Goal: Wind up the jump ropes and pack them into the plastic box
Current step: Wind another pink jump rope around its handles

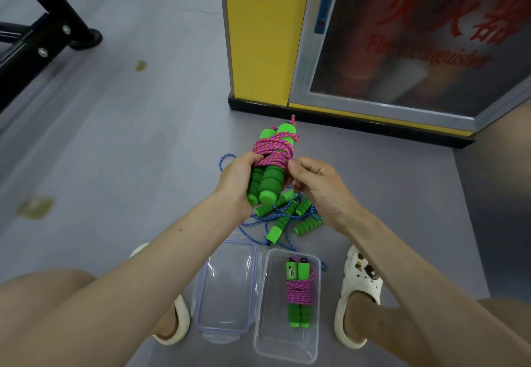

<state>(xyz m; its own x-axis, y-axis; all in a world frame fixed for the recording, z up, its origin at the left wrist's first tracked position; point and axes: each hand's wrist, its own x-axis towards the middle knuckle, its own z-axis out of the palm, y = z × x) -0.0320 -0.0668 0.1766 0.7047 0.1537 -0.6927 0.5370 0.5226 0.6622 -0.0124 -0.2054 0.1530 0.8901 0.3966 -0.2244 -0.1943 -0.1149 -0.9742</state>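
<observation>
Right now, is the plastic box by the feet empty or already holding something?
Not empty: one wound pink jump rope with green handles lies inside the plastic box, whose lid lies beside it.

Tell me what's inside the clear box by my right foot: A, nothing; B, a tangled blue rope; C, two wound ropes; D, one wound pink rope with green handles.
D: the clear box holds a single wound pink rope, while the blue ropes lie loose outside it.
</observation>
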